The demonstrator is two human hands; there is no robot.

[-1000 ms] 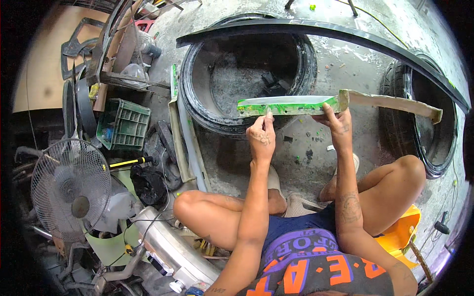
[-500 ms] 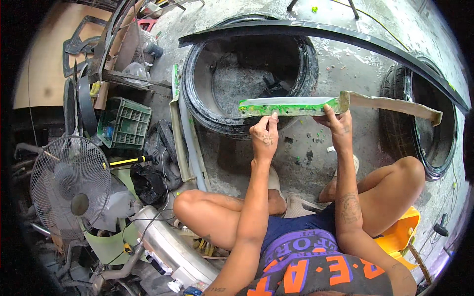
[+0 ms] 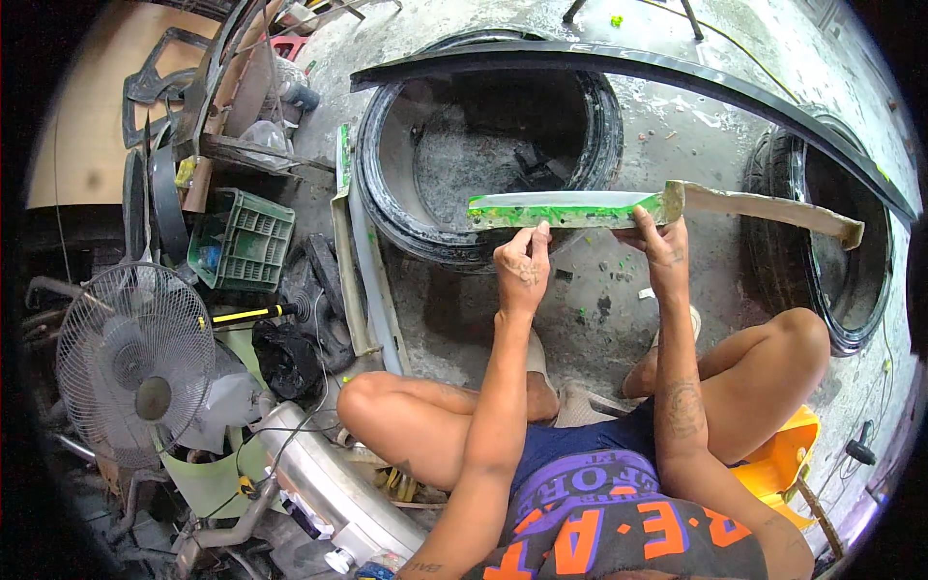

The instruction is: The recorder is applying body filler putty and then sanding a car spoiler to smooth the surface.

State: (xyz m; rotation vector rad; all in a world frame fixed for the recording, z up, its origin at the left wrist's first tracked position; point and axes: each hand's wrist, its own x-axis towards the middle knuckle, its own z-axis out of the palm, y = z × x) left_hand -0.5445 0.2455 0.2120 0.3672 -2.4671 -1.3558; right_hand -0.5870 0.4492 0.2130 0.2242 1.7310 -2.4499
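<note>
1. Up ahead, two black tyres lie flat on the stained concrete floor: the near tyre right in front of the seated person, the far tyre off to their right, with a long curved black trim piece spanning both.
2. Across the near tyre's front edge lies the long strip, its left part smeared bright green, its right part bare beige and reaching toward the far tyre.
3. The left hand comes up under the green part; its grip is closed on the strip's lower edge, fingers curled together with the thumb against it.
4. The right hand holds the strip where green meets beige, its grip likewise pinched shut on the lower edge.
5. To the left sit a standing fan and a green crate.
6. Behind the person's right leg is a yellow stool.
</note>
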